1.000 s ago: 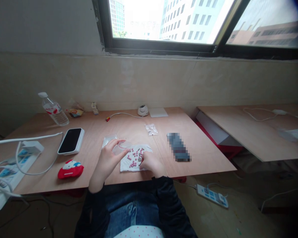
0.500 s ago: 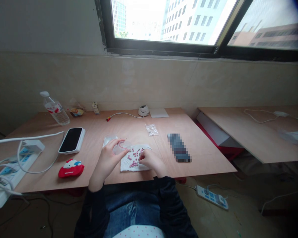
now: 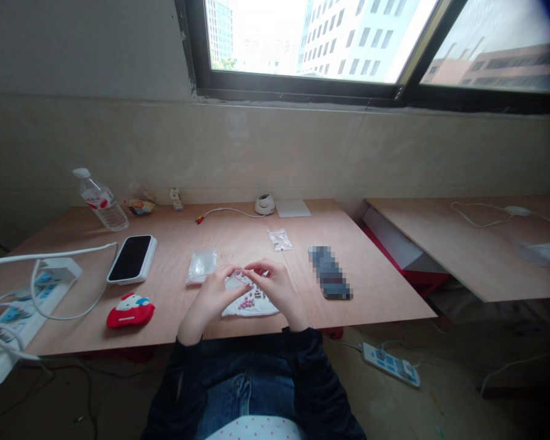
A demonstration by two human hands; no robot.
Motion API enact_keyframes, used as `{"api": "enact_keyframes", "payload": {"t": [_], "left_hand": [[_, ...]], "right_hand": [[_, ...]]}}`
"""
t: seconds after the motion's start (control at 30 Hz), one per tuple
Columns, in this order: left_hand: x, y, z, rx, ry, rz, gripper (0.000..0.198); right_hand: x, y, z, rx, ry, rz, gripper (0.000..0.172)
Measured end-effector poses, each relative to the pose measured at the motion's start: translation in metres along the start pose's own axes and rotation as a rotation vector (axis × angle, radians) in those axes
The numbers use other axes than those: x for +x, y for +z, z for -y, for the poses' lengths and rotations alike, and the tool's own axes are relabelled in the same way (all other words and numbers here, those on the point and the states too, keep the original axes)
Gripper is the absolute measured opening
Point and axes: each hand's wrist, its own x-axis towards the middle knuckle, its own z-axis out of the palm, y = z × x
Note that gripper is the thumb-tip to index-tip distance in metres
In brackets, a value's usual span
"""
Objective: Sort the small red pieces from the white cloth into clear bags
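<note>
Pink beads (image 3: 246, 302) and a few small metallic pieces lie on a white cloth or tissue (image 3: 238, 311) near the table's front edge. Above it my left hand (image 3: 213, 297) pinches a thin red string (image 3: 239, 280), which curves down between the hands. My right hand (image 3: 275, 286) meets the left at the fingertips, its thumb and fingers pinched by the string; what sits between them is too small to make out. A clear plastic packet (image 3: 202, 264) lies just left of the cloth.
Left on the table are a red case (image 3: 131, 310), a white device (image 3: 132, 260), a power strip (image 3: 36, 310) with cables and a bottle (image 3: 103, 205). Behind stand a dome camera (image 3: 264, 205) and a small bag (image 3: 280, 240); a pixelated dark object (image 3: 330, 273) lies right.
My left hand has moved right and my right hand up and left, so their fingertips now meet over the cloth. The plastic packet on the left is more exposed.
</note>
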Motion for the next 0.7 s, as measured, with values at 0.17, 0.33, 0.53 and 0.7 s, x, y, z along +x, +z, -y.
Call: {"api": "enact_keyframes", "payload": {"t": [0.17,0.33,0.53,0.7], "left_hand": [[0.001,-0.002,0.004,-0.004,-0.029,-0.079,0.032],[0.002,-0.006,0.007,0.02,-0.059,-0.125,0.034],[0.001,-0.008,0.008,0.01,-0.078,-0.121,0.035],[0.002,-0.009,0.007,0.003,-0.087,-0.136,0.036]], "right_hand": [[0.002,-0.002,-0.016,-0.115,0.092,-0.064,0.016],[-0.001,0.005,-0.04,-0.381,0.243,0.106,0.009],[-0.002,0.021,-0.052,-0.479,0.37,0.244,0.011],[-0.002,0.023,-0.056,-0.477,0.37,0.281,0.005]]}}
